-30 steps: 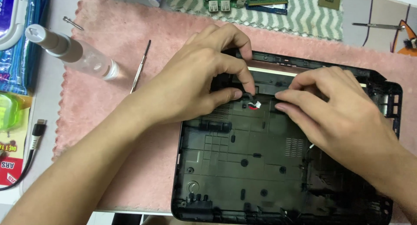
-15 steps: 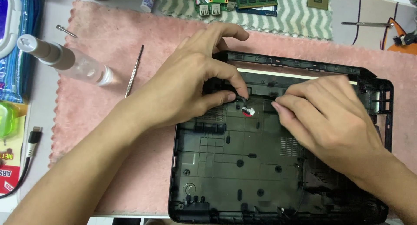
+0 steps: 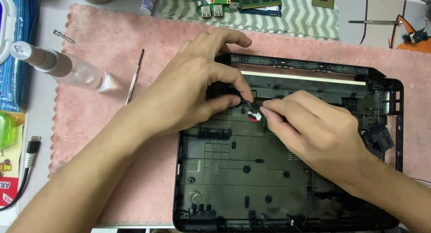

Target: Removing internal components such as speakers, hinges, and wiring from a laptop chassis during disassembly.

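A person's left hand (image 3: 188, 98) and right hand (image 3: 314, 129) are working a small red-and-white connector (image 3: 254, 115) inside the upper middle of a black laptop base shell (image 3: 233, 170) lying on a pink mat (image 3: 98, 125). Each grip is pinched together on the connector's short lead; a straight, gentle pull looks wisest.
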